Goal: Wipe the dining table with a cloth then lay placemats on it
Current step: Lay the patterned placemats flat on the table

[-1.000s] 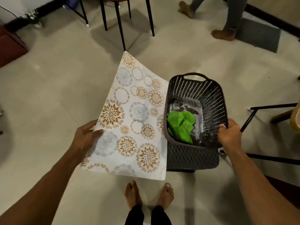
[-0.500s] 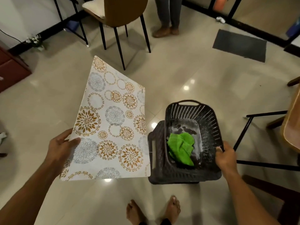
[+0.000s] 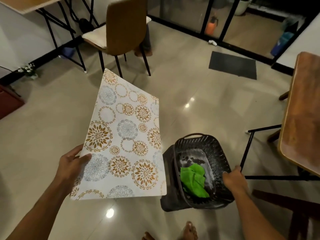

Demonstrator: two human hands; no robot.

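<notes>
Pinching the placemat (image 3: 124, 144), the left hand (image 3: 71, 168) is half hidden beneath it; the right hand (image 3: 233, 181) grips the basket (image 3: 217, 149).

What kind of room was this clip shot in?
Probably a home dining area: a wooden table at right, a cushioned chair on a glossy tiled floor, and a dark mat.

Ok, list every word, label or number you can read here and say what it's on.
No text in this view can be read.
On the placemat: one tiny dark printed mark near its far right edge, too small to read.
On the orange bottle behind the glass: blurred, no label legible.
On the basket and the green cloth: no print visible.
</notes>
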